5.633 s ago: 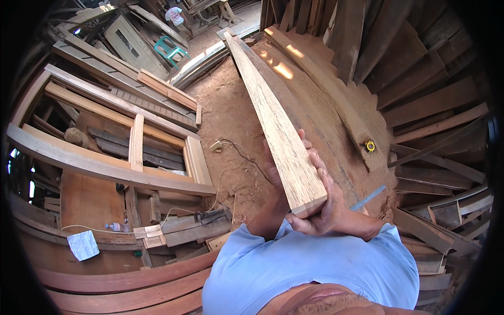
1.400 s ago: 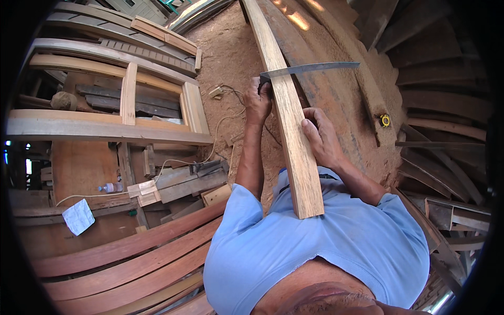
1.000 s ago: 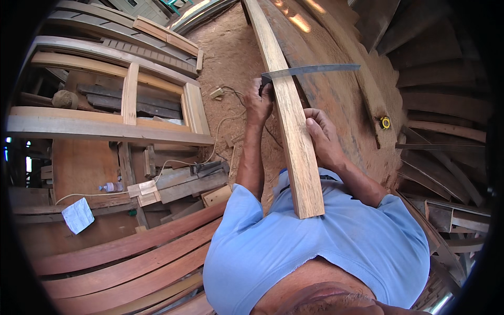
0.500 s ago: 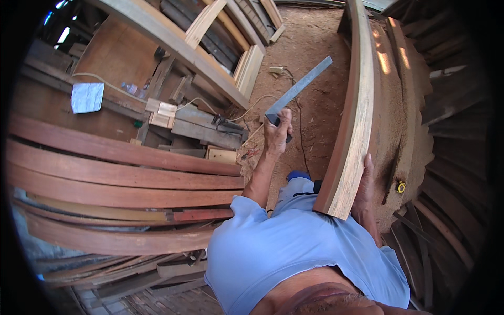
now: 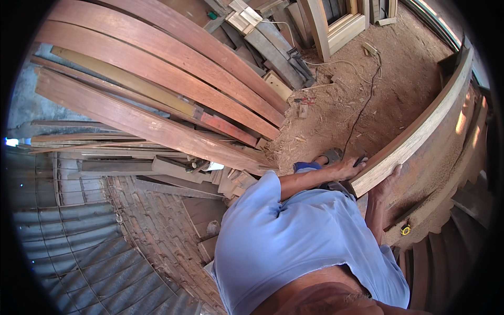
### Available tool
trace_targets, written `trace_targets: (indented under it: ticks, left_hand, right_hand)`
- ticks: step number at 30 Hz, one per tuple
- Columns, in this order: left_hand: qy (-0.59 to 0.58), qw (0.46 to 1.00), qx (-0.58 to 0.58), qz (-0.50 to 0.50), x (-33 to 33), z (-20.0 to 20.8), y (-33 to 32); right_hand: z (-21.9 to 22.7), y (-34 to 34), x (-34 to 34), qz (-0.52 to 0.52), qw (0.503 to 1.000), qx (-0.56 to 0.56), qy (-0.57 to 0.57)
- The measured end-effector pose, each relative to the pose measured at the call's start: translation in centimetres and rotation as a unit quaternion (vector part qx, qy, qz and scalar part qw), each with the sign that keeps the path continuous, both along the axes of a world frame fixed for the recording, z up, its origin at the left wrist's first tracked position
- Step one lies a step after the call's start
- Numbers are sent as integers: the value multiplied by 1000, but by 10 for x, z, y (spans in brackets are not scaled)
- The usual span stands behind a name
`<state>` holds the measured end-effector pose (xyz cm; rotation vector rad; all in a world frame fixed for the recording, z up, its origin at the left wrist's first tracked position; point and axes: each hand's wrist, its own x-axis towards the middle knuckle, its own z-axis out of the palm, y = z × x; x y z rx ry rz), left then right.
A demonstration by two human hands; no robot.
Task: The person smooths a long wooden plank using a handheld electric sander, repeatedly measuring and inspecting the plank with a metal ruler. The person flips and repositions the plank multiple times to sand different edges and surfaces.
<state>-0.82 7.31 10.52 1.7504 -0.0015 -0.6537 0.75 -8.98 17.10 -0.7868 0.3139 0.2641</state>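
Note:
A long wooden beam [image 5: 407, 147] runs away from my body toward the upper right, its near end just ahead of my waist. At its left side, close to that end, my left hand [image 5: 346, 169] is closed round the black handle of a try square [image 5: 360, 160]. The square's metal blade cannot be seen now. Against the beam's right side rests my right hand [image 5: 387, 185], gripping it near the end, with part of the fingers hidden.
Several reddish planks [image 5: 157, 63] lie stacked at the left. Sawdust covers the ground [image 5: 399, 84], crossed by a black cable [image 5: 363, 105]. A yellow tape measure [image 5: 405, 229] lies on the right. Wooden frames [image 5: 346, 37] stand at the back; corrugated sheets [image 5: 79, 236] are lower left.
My left hand has come down with the try square from above the ground to the beam's near end. The view has turned leftward. My right hand stays at the beam.

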Motion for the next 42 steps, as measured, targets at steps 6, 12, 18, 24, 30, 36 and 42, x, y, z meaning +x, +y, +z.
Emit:
trace_targets:
  ticks: [6, 12, 18, 24, 30, 36, 42]
  left_hand:
    - [33, 999, -28, 20, -11, 10, 1]
    - [95, 995, 17, 35, -16, 10, -5]
    - [63, 993, -39, 95, -26, -42, -23]
    - [129, 987, -28, 96, -21, -33, -27]
    - [155, 977, -84, 118, -23, -85, -41]
    - [104, 992, -16, 66, -20, -58, -44]
    - [115, 989, -14, 89, -23, -50, -48]
  right_hand:
    - [-52, -6, -2, -48, 997, -62, 10]
    - [-73, -11, -8, -51, 998, -16, 21]
    - [-90, -19, -10, -51, 996, -71, -19]
    - [-101, -32, -12, 6, 999, -24, -31]
    - [-90, -23, -15, -54, 996, -27, 66]
    - [-79, -21, -19, -76, 994, 13, 79]
    - [-95, -31, -19, -84, 994, -31, 67]
